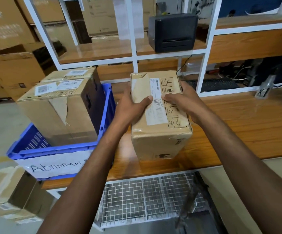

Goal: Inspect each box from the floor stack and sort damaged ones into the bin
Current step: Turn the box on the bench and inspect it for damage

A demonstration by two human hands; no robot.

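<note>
Blue bin (pixel 52 149): I see it left of my hold, a torn carton (pixel 60 112) inside. Small box (pixel 160 142): over the bench (pixel 238 132), long axis running away from me. Left hand (pixel 130 108), right hand (pixel 184 102): clamped on its sides; left nearer the bin.

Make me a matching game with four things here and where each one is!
Things:
1. small box
2. big torn box
3. printer
4. keyboard

Places:
a. up on the shelf
b. held between the left hand and the right hand
c. on the desk, under the shelves
d. inside the blue bin

Pairs: 1-b, 2-d, 3-a, 4-c
</note>
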